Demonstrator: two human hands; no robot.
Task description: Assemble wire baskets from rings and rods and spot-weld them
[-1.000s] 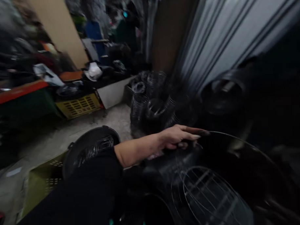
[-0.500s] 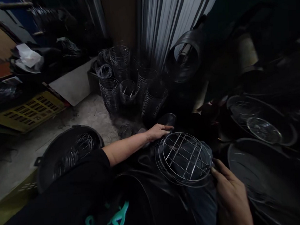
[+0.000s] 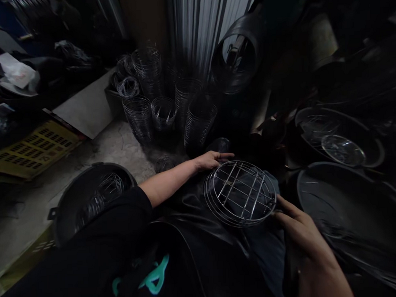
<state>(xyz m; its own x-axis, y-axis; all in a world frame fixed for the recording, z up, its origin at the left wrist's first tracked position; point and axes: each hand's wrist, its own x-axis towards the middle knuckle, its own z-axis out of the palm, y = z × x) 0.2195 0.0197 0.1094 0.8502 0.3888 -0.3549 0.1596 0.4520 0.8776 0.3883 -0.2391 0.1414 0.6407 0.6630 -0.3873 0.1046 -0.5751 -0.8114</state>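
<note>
A small stack of round wire grill racks (image 3: 240, 194), with crossed bars on top, lies over my lap. My right hand (image 3: 298, 223) grips the near right rim, thumb and fingertips at the wire. At the far left rim is my left hand (image 3: 209, 160), its thumb by the wire and its index finger stretched out past the edge. Its other fingers are curled and mostly hidden. Dark cloth (image 3: 266, 250) shows under the racks and through the bars.
Tall stacks of wire rings (image 3: 200, 120) stand ahead on the floor. To the left are a black basin (image 3: 62, 214) with wire pieces and a yellow crate (image 3: 35, 147). Two dark basins stand on the right, the nearer (image 3: 332, 195) and the farther (image 3: 373, 138), which holds round racks.
The view has shifted slightly, so the racks and surroundings sit a little higher in the picture. My right hand has slid slightly along the rim, its fingers straighter. Both hands stay at the racks.
</note>
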